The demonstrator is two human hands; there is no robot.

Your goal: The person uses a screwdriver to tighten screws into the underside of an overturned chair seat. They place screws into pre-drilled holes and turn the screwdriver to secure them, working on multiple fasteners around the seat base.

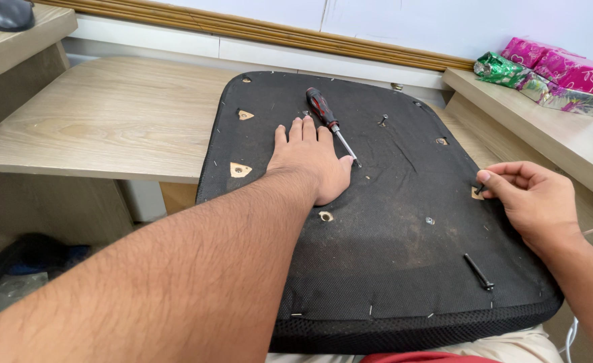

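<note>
**Hand and Part Positions on the Upturned Seat Base**

A black, fabric-covered seat base with rounded corners (390, 269) lay underside up, its far part resting on a light wooden desk (108, 121) and its near edge toward the person. Several mounting holes showed through the fabric, some ringed by small triangular cut-outs exposing bare wood.

The left hand (310, 161) lay palm down and flat on the seat base near its middle, fingers extended and together, grasping nothing. A screwdriver with a black-and-red handle and a thin steel shaft (328, 121) lay on the fabric just beyond the fingertips, its handle pointing away from the person and its tip ending beside the thumb. Whether the fingers touched the handle could not be told.

The right hand (528, 198) sat at the right edge of the seat base, thumb and forefinger pinched on a short dark bolt (480, 189). The bolt's tip stood at a triangular cut-out (476, 194) near that edge.

A second, long dark bolt (478, 271) lay loose on the fabric nearer the person, well apart from both hands. A small screw (383, 121) stood in the fabric to the right of the screwdriver.

On a wooden shelf to the right, pink and green foil-wrapped packages (552, 77) rested against the wall.
</note>
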